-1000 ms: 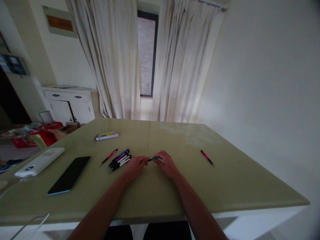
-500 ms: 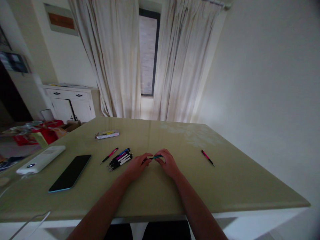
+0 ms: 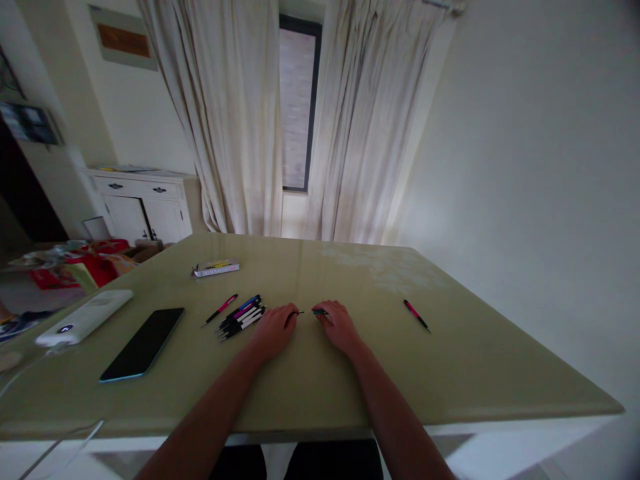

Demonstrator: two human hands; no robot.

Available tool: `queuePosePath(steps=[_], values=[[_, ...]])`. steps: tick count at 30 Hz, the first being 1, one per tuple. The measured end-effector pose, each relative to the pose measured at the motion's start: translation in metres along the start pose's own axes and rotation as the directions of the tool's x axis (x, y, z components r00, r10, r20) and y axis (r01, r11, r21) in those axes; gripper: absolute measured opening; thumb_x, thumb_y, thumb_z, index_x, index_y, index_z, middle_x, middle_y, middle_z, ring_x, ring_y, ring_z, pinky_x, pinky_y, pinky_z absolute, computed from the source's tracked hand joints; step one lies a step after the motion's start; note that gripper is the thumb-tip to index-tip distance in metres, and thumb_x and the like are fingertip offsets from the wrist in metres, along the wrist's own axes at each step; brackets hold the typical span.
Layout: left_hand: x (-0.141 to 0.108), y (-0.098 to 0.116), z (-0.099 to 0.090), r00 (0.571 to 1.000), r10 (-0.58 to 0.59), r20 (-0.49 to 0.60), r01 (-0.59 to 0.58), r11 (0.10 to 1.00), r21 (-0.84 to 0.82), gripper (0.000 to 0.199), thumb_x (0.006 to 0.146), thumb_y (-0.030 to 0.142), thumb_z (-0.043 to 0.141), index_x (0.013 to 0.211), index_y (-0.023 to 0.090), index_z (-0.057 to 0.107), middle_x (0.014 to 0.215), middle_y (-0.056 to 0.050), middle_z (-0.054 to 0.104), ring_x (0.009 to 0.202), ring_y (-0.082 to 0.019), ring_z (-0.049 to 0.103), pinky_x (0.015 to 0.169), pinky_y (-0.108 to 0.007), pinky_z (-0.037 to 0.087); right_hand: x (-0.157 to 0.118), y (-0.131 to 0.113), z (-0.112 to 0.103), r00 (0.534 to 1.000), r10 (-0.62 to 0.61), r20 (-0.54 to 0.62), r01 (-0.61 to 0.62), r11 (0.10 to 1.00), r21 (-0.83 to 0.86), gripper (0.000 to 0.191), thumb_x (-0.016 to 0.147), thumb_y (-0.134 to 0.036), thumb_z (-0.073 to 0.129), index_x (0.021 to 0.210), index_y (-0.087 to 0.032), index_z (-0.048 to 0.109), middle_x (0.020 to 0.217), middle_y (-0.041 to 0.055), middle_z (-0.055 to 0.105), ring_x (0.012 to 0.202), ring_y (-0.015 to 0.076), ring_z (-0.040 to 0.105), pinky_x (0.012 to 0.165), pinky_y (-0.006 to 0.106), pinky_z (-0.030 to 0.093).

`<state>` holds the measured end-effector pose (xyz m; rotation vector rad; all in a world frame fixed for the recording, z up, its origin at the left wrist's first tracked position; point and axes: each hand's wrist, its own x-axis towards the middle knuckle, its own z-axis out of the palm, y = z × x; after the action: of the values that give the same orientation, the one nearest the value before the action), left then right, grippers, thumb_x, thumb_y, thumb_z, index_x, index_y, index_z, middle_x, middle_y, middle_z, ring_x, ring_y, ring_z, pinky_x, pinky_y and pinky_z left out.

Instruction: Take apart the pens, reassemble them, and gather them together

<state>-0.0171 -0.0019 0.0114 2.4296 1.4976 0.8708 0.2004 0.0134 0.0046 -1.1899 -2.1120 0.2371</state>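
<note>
My left hand point(image 3: 275, 331) is closed near the table's middle, fingers pinched on a dark pen part hidden mostly in the grip. A thin dark stem point(image 3: 300, 313) sticks out of it toward the right. Facing it, my right hand point(image 3: 341, 329) is closed on a green pen barrel point(image 3: 320, 312), whose end shows at the fingertips. A small gap separates the two parts. Just left of my left hand lies a pile of pens point(image 3: 241, 319) in white, purple, blue and black. Beside the pile is a pink and black pen point(image 3: 220, 310); another pink pen point(image 3: 417, 315) lies alone to the right.
On the table point(image 3: 310, 393), a black tablet or large phone point(image 3: 143, 343) lies at left, next to a white device point(image 3: 85, 319) with a cable. Farther back sits a small open box point(image 3: 216, 269) with yellow items. A wall point(image 3: 550, 200) borders the right side.
My hands have moved slightly apart. The pen between them, joined before, now shows as two pieces with a gap, a thin stem exposed at the left one.
</note>
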Motion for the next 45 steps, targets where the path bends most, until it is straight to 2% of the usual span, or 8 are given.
queuePosePath(steps=[7,11,14,17,24,30,37,45], values=[[0.000,0.002,0.000,0.993,-0.119,0.025,0.116,0.988,0.099,0.025,0.100,0.035,0.038,0.096,0.022,0.059,0.082,-0.003,0.071,0.079,-0.021,0.066,0.075,-0.031,0.040,-0.002,0.023,0.007,0.976,0.181,-0.123,-0.192,0.978,-0.076,0.017,0.083,-0.010,0.061,0.094,-0.021,0.068,0.095,0.0064,0.066,0.093,0.0201,0.058,0.088,0.033,0.044],[0.001,0.002,-0.001,0.995,-0.084,0.053,0.080,0.994,0.077,0.028,0.101,0.039,0.037,0.095,0.023,0.060,0.086,-0.003,0.072,0.081,-0.021,0.067,0.074,-0.030,0.039,-0.002,0.021,0.006,0.975,0.151,-0.162,-0.157,0.987,-0.024,0.017,0.083,-0.013,0.063,0.096,-0.021,0.070,0.096,0.0081,0.065,0.093,0.0221,0.059,0.088,0.037,0.045],[0.001,0.002,-0.001,0.997,-0.039,0.065,0.035,0.998,0.055,0.029,0.101,0.041,0.038,0.093,0.024,0.060,0.088,-0.003,0.073,0.081,-0.021,0.067,0.073,-0.030,0.038,0.001,0.005,0.003,0.993,0.030,-0.113,-0.023,0.998,0.065,0.020,0.084,-0.020,0.070,0.104,-0.023,0.071,0.103,0.0072,0.067,0.101,0.0225,0.059,0.093,0.038,0.043],[0.000,0.002,-0.001,0.998,-0.031,0.063,0.027,0.998,0.058,0.030,0.100,0.043,0.040,0.091,0.023,0.061,0.086,-0.003,0.073,0.080,-0.021,0.066,0.073,-0.031,0.038,0.003,-0.010,0.002,0.997,-0.042,-0.057,0.050,0.988,0.148,0.009,0.088,-0.027,0.070,0.096,-0.025,0.072,0.097,0.0044,0.069,0.098,0.0209,0.060,0.092,0.037,0.043],[0.002,0.000,0.001,0.999,-0.014,0.032,0.011,0.995,0.100,0.028,0.100,0.039,0.043,0.095,0.022,0.064,0.093,-0.005,0.071,0.089,-0.022,0.064,0.081,-0.032,0.040,0.004,0.002,0.002,0.986,0.034,-0.164,-0.010,0.990,0.144,0.005,0.089,-0.022,0.066,0.088,-0.021,0.072,0.086,0.0044,0.068,0.087,0.0198,0.061,0.083,0.034,0.046],[-0.001,-0.006,-0.002,0.987,-0.131,-0.097,0.159,0.908,0.387,0.024,0.098,0.025,0.045,0.095,0.019,0.068,0.100,-0.011,0.067,0.101,-0.028,0.057,0.086,-0.040,0.040,0.005,0.011,-0.001,0.957,0.147,-0.250,-0.121,0.986,0.116,0.005,0.085,-0.020,0.066,0.086,-0.021,0.071,0.086,0.0050,0.066,0.081,0.0195,0.059,0.080,0.034,0.047],[-0.002,-0.001,-0.006,1.000,-0.002,-0.018,0.010,0.891,0.453,0.022,0.095,0.028,0.051,0.092,0.019,0.071,0.102,-0.014,0.066,0.105,-0.033,0.054,0.087,-0.046,0.037,0.005,0.009,0.001,0.946,0.156,-0.283,-0.123,0.984,0.130,0.005,0.084,-0.022,0.065,0.084,-0.021,0.070,0.085,0.0048,0.065,0.080,0.0194,0.059,0.077,0.034,0.047],[-0.001,0.000,-0.004,1.000,0.030,0.007,-0.029,0.862,0.507,0.025,0.096,0.035,0.051,0.098,0.018,0.070,0.101,-0.014,0.068,0.107,-0.033,0.055,0.091,-0.047,0.035,0.004,0.010,0.001,0.943,0.162,-0.292,-0.127,0.983,0.134,0.010,0.087,-0.028,0.062,0.085,-0.021,0.069,0.086,0.0054,0.064,0.080,0.0191,0.059,0.077,0.034,0.047]])
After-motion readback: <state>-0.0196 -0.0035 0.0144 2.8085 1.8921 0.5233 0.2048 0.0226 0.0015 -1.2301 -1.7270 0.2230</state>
